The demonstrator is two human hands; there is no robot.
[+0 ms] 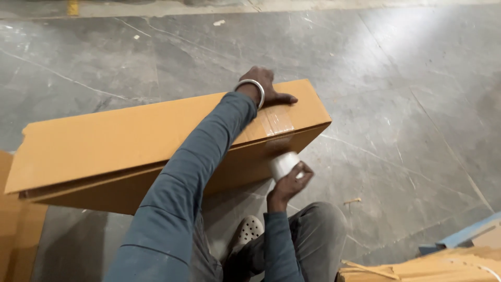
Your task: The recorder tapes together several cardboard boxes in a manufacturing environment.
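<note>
I see my left hand pressed flat on top of the long brown cardboard box, near its right end, fingers spread over the far edge and gripping nothing. A strip of clear tape crosses the box top just beside that hand and runs down the front face. My right hand sits below the box's right end, fingers pinched around a roll of clear tape that touches the front face. The box rests tilted on the grey concrete floor
</note>
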